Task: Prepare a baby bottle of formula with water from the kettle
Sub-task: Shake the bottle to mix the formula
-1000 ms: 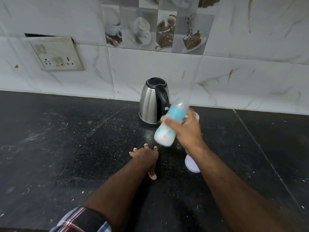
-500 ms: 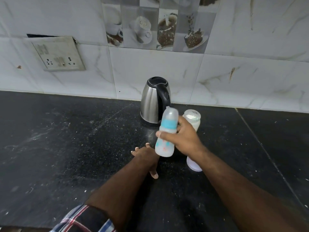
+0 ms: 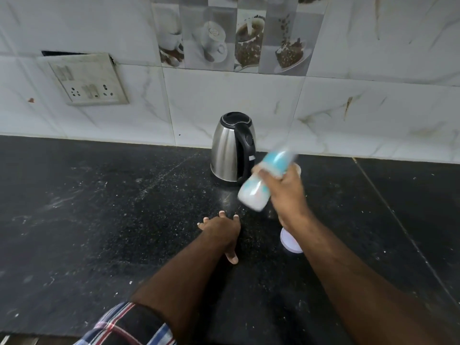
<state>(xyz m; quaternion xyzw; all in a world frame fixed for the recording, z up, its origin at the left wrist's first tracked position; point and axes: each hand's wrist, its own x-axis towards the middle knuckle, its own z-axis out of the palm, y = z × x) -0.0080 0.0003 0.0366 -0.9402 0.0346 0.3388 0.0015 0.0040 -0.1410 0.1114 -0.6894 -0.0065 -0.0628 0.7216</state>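
My right hand [image 3: 286,192] grips a baby bottle [image 3: 254,194] with a teal collar and milky white liquid inside. The bottle is blurred and tilted, its cap end up to the right, above the counter. Flat on the black counter [image 3: 99,207] rests my left hand [image 3: 221,232], fingers spread. A steel kettle [image 3: 227,148] with a black lid and handle stands upright by the wall, just left of the bottle. The formula jar behind my right hand is almost fully hidden; only a sliver of its rim [image 3: 298,169] shows.
A white round lid [image 3: 290,242] lies on the counter under my right forearm. A switch and socket plate [image 3: 87,79] sits on the tiled wall at the left. Powder specks are scattered over the counter.
The bottle has swung from nearly upright to tilted right and is blurred with motion. My right hand now covers the formula jar. My left hand has stayed in place.
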